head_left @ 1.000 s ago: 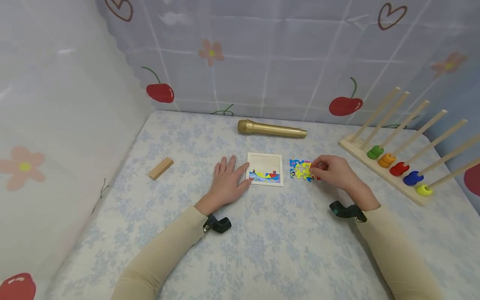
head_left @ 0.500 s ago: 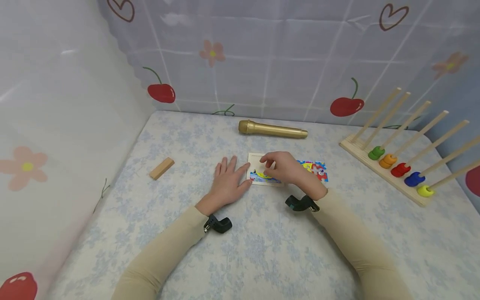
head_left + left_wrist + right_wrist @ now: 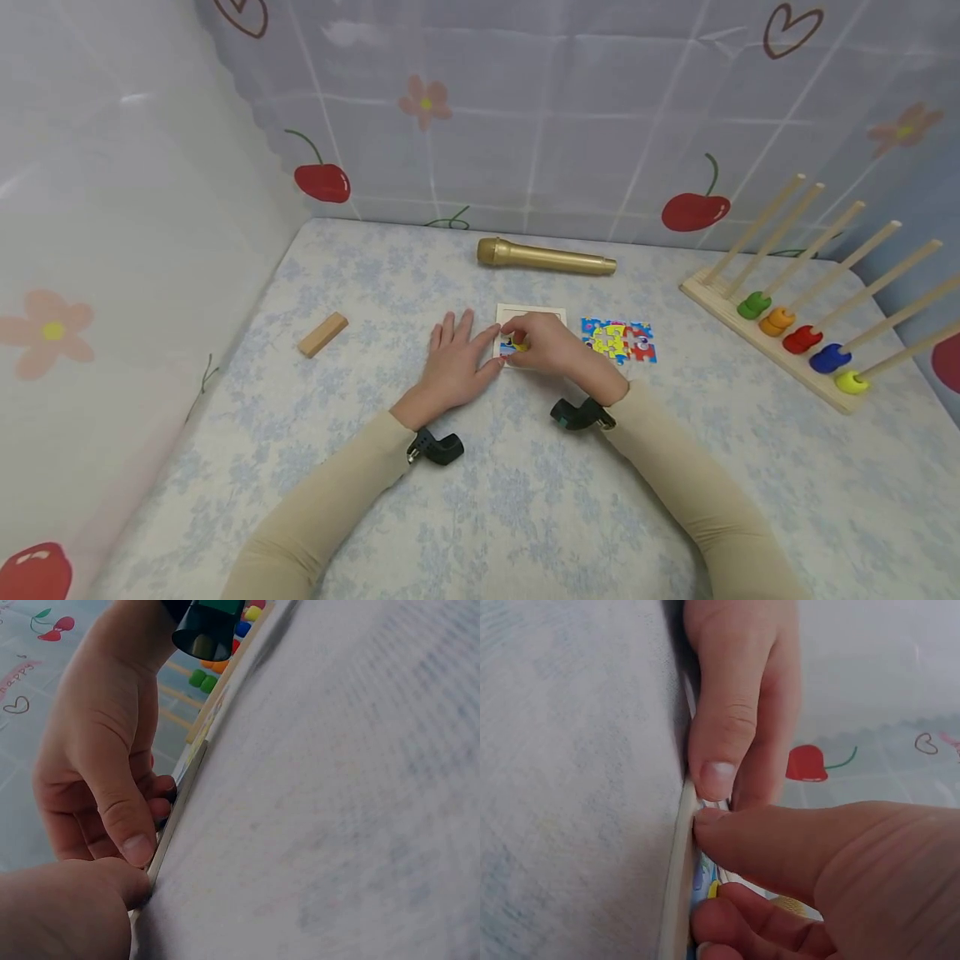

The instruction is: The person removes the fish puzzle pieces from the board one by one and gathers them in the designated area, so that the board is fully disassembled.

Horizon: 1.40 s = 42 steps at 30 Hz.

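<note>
In the head view my left hand (image 3: pixel 456 367) lies flat with its fingers spread, thumb against the left edge of a small wooden puzzle frame (image 3: pixel 551 309). Over that frame is my right hand (image 3: pixel 547 343), its fingers bent down to the lower left of the picture. The right wrist view shows the right thumb (image 3: pixel 720 825) near the frame's rim and curled fingertips below it, with a blue and yellow strip of puzzle (image 3: pixel 707 881) between them. Whether they pinch a piece is hidden. Right of the frame lies a patch of joined jigsaw pieces (image 3: pixel 637 340).
A gold microphone (image 3: pixel 547 257) lies behind the frame. At left rests a wooden block (image 3: pixel 322 335). On the right stands a pegged wooden rack (image 3: pixel 772 342) with colored beads. Patterned curtains (image 3: pixel 525 125) border the table's back and left side.
My right hand has moved left from the joined pieces onto the puzzle frame, then further toward its left side, uncovering the red part of the patch. The left hand has stayed put.
</note>
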Each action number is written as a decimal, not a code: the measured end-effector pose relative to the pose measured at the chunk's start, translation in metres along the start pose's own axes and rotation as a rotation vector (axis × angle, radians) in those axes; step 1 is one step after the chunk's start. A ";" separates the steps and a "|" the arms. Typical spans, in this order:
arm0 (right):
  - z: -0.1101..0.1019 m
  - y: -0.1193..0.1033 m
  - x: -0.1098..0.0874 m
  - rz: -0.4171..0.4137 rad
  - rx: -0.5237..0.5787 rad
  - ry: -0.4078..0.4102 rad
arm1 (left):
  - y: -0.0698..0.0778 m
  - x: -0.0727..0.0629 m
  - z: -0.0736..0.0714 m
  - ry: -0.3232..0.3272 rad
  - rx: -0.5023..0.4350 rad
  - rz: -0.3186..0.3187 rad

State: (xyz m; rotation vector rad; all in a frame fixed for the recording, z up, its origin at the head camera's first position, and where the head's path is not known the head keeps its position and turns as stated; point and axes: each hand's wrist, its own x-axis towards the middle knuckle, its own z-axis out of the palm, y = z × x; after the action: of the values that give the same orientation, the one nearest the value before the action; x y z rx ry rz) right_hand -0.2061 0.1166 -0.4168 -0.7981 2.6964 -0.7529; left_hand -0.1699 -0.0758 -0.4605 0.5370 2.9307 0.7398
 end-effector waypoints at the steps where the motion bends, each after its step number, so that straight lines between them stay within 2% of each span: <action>1: 0.000 0.000 0.000 -0.004 -0.008 0.003 | 0.000 0.000 -0.001 -0.001 -0.001 0.000; 6: 0.001 -0.002 0.002 -0.011 -0.020 0.012 | 0.000 0.000 -0.002 -0.010 -0.003 -0.007; 15: 0.001 -0.003 0.002 0.063 0.004 0.006 | -0.001 0.000 -0.001 0.010 0.003 0.000; 26: 0.003 -0.002 0.002 0.080 0.029 0.011 | -0.001 0.001 -0.001 0.000 0.013 -0.004; 42: 0.005 0.000 -0.001 0.011 0.000 0.042 | 0.001 0.001 -0.001 -0.005 0.000 -0.001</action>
State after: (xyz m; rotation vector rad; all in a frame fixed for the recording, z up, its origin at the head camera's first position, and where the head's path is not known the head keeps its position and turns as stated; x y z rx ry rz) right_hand -0.2035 0.1153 -0.4211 -0.7758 2.7352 -0.7761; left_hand -0.1704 -0.0754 -0.4597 0.5373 2.9258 0.7368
